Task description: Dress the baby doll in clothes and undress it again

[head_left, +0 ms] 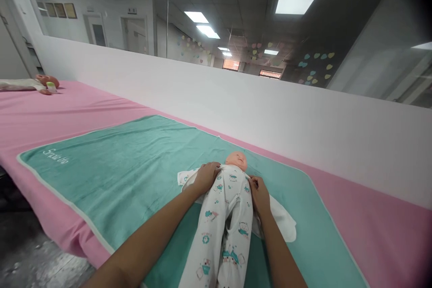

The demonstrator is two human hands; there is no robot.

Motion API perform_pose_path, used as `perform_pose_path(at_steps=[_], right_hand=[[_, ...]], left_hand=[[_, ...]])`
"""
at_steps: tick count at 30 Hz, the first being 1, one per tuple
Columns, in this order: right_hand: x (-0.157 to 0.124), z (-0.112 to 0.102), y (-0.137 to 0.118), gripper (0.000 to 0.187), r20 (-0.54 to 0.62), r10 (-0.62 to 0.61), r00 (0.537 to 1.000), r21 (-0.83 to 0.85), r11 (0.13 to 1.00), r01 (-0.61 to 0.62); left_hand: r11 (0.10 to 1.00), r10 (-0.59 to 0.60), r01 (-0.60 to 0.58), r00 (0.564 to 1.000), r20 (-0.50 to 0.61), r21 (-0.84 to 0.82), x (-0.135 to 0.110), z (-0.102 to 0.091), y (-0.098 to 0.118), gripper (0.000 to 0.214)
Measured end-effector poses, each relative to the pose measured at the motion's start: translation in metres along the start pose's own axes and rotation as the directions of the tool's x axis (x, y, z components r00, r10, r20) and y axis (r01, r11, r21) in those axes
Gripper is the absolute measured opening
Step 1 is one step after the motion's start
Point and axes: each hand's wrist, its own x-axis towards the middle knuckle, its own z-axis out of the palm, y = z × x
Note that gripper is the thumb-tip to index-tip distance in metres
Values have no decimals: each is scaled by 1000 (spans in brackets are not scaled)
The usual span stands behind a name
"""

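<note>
A baby doll [236,160] lies face up on a teal blanket [135,162], its head pointing away from me. White baby pants [211,222] with small teal and pink prints stretch over its front toward me, the waist high up near the head. My left hand [207,177] is closed at the left edge of the waist, its fingertips partly hidden. At the right edge, my right hand [259,192] pinches the cloth with bent fingers. A white baby top [283,221] is spread beneath the doll and sticks out on both sides.
Pink cloth [84,103] covers the table under the blanket. Another doll [49,82] lies at the far left beside a small bottle [51,87]. A white wall [236,99] with a large mirror [216,13] above it runs along the back edge.
</note>
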Motion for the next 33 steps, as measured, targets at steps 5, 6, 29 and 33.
perform_pose_path(at_steps=[5, 6, 29, 33], right_hand=[[-9, 2, 6, 37, -41, -83, 996, -112, 991, 78], [-10, 3, 8, 40, -49, -112, 993, -142, 984, 104], [-81, 1, 15, 63, 69, -468, 881, -343, 818, 461], [-80, -2, 11, 60, 71, -467, 881, -265, 843, 468]], left_hand=[[988, 142, -139, 989, -34, 74, -13, -2, -4, 38], [977, 187, -183, 982, -27, 114, -15, -2, -5, 41], [991, 62, -65, 998, -25, -115, -121, -59, 39, 33], [968, 104, -72, 987, 125, -241, -177, -89, 102, 15]])
